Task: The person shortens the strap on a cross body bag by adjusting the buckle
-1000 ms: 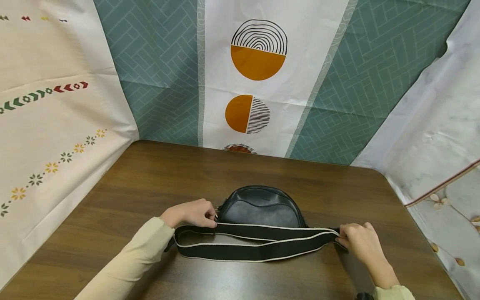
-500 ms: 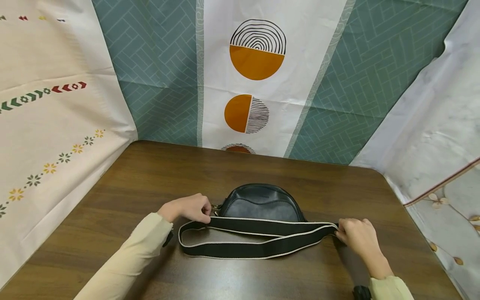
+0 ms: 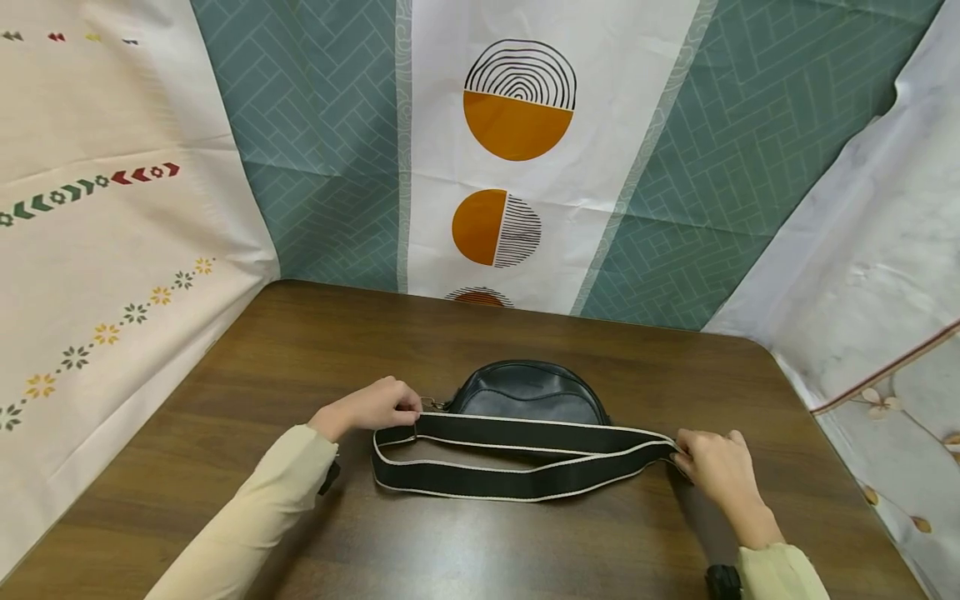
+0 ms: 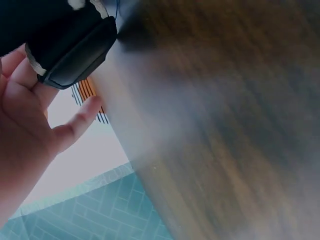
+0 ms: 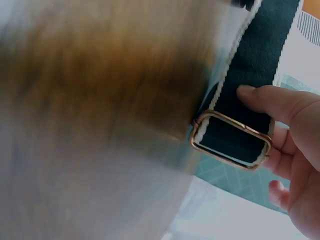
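Observation:
A black half-moon leather bag [image 3: 531,396] sits near the middle of the table, its lower part hidden behind its wide black strap [image 3: 480,482] with pale edges. The strap lies doubled in a long loop in front of the bag. At the loop's left end my left hand [image 3: 372,407] grips the upper band, beside a metal clasp [image 3: 435,404]. My right hand [image 3: 720,468] pinches the strap's right end. The right wrist view shows that thumb on the webbing, just by a copper-coloured slider buckle [image 5: 231,140]. In the left wrist view, a black leather end piece [image 4: 82,57] covers some fingers.
The brown wooden table [image 3: 480,550] stretches around the bag on all sides. A patterned teal and white cloth [image 3: 330,167] hangs along its back edge. Light cloths hang at the left [image 3: 112,275] and the right [image 3: 885,275].
My left hand has moved away from me, drawing the strap farther back over the bag's front. The loop's left end has shifted right, and the bag slid slightly back. The right hand barely moved.

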A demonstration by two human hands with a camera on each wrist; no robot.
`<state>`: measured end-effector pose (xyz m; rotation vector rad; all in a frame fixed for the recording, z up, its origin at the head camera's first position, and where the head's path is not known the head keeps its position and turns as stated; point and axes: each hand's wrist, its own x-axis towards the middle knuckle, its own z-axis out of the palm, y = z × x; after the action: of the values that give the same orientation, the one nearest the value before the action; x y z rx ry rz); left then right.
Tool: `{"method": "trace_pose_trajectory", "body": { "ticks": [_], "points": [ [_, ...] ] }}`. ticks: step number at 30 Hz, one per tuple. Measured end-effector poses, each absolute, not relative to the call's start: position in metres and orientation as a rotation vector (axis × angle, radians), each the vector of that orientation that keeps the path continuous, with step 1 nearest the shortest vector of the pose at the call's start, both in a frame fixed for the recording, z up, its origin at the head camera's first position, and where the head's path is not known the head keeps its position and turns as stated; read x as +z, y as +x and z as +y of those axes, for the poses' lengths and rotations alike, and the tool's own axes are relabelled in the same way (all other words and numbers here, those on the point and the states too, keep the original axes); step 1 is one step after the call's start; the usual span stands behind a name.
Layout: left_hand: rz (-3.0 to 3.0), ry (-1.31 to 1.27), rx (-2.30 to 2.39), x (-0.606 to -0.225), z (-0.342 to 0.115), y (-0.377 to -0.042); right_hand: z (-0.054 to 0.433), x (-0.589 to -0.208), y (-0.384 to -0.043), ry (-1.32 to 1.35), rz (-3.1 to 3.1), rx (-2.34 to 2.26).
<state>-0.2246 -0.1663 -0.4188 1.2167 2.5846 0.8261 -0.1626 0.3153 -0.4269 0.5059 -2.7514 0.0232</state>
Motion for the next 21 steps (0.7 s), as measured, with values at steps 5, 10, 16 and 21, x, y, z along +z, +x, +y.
{"method": "trace_pose_trajectory", "body": {
  "ticks": [5, 10, 16, 21],
  "points": [
    [2.558, 1.181, 0.858, -0.419, -0.171, -0.219, 0.318, -0.425, -0.160, 0.591, -2.731, 0.020],
    [2.534, 1.152, 0.823, -0.419, -0.173, -0.214, 0.321, -0.422, -0.155, 0.620, -2.836, 0.103],
    [2.532, 1.207, 0.756, -0.415, -0.178, -0.206, 0.328, -0.419, -0.150, 0.670, -2.894, 0.185],
    [2.521, 1.186, 0.790, -0.414, -0.191, -0.198, 0.337, -0.417, -0.148, 0.719, -2.865, 0.192]
  ]
}}
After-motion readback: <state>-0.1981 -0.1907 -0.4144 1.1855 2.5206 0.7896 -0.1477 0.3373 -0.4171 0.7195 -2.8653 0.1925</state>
